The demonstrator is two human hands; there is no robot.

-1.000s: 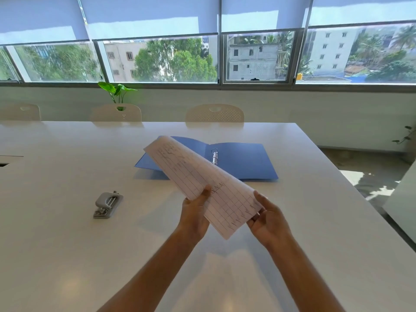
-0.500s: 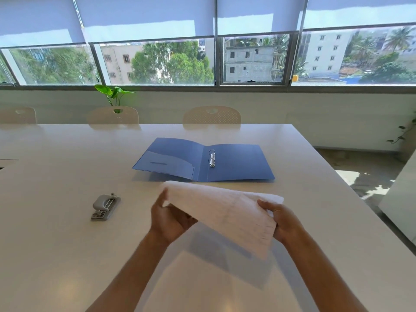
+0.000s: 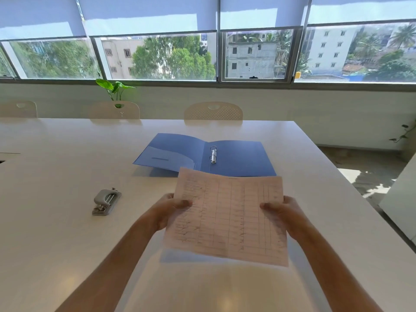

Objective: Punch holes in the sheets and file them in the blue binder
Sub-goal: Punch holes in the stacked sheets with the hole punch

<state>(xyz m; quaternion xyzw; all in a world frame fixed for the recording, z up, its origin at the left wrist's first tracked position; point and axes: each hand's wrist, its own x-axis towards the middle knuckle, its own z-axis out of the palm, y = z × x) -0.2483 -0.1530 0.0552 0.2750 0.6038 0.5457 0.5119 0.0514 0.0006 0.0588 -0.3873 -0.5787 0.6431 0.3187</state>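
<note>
Two hands carry our sheets (image 3: 227, 216) just above the table (image 3: 56, 244): our left hand (image 3: 167, 211) pinches the left edge, thumb on top, and our right hand (image 3: 284, 213) pinches the right edge likewise. We should square the stack's edges before punching, so the holes line up. Its long axis runs away from us, the far edge tipped up toward the blue binder (image 3: 238, 158). Left of the paper, well apart, lies the hole punch (image 3: 105, 201), untouched. Beyond, the binder lies open and flat, its rings (image 3: 213, 154) aligned near-to-far along the spine.
</note>
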